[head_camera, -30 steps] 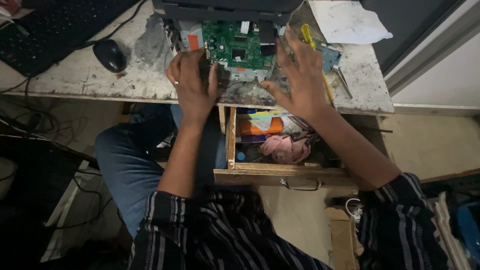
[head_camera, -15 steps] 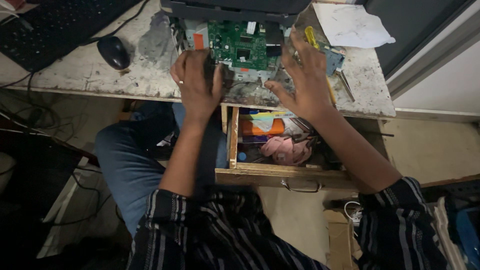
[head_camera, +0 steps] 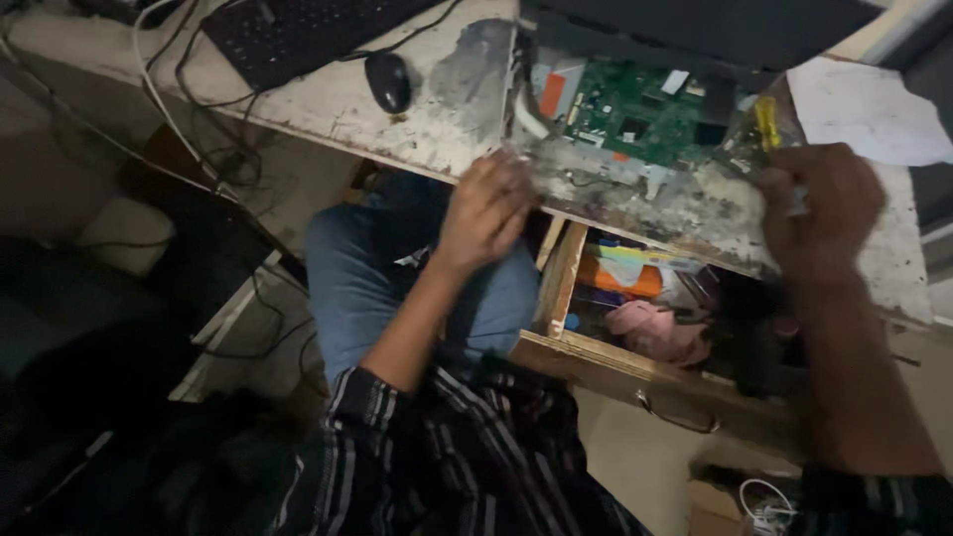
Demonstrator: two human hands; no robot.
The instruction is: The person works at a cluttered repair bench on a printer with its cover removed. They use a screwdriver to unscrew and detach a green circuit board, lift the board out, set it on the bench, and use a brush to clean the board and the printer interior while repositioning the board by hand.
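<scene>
The head view looks down on a scuffed, pale worktop (head_camera: 328, 99) with paint worn off its front edge. A green circuit board (head_camera: 645, 114) lies flat on the worktop near that edge, just in front of a dark flat panel (head_camera: 695, 30) that runs along the top of the picture.

The left hand (head_camera: 486, 208) rests at the worktop's front edge, just left of and below the board's near corner. Its fingers are curled and pressed together; the picture is blurred there, so I cannot tell whether they pinch anything.

The right hand (head_camera: 819, 213) sits at the board's right side, over the worktop edge, fingers bent inward in a loose grip. A yellow-handled tool (head_camera: 766, 121) lies just above it; I cannot tell whether the hand touches it.

Further left on the worktop a black mouse (head_camera: 388, 80) lies beside a black keyboard (head_camera: 298, 35), with cables trailing off the left end. A white sheet of paper (head_camera: 869, 104) lies at the far right.

Under the worktop, between the 2 arms, a wooden drawer (head_camera: 635, 367) stands pulled open, with a pink cloth (head_camera: 650, 328) and an orange packet (head_camera: 620, 278) among the clutter inside. The person wears blue jeans and a dark striped shirt.
</scene>
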